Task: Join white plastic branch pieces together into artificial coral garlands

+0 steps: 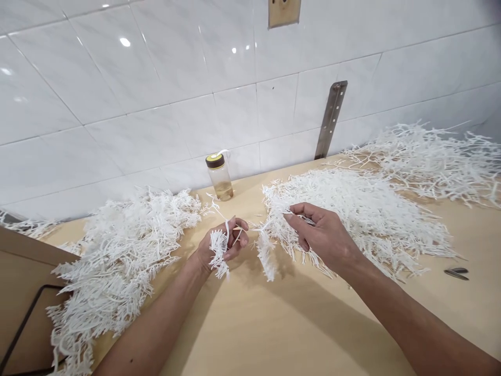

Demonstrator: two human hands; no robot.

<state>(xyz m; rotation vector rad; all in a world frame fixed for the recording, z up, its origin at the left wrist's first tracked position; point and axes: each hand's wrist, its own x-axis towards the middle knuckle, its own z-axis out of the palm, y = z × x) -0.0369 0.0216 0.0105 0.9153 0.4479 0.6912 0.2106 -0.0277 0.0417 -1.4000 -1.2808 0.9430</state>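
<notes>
My left hand point(223, 245) is closed around a small white branching plastic sprig point(218, 253) that hangs below the fingers. My right hand point(323, 235) pinches another white sprig point(268, 248), which trails down to the left and droops onto the wooden tabletop point(274, 324). Thin white strands run between the two pieces. Both hands hover just above the table, between two heaps of the same white branched pieces.
A large white heap point(117, 261) lies left, another heap point(371, 214) right behind my right hand, a third point(434, 156) at far right. A small jar with a dark lid point(219, 176) stands by the tiled wall. A metal tool point(456, 272) lies at right. A metal bracket point(331, 119) leans on the wall.
</notes>
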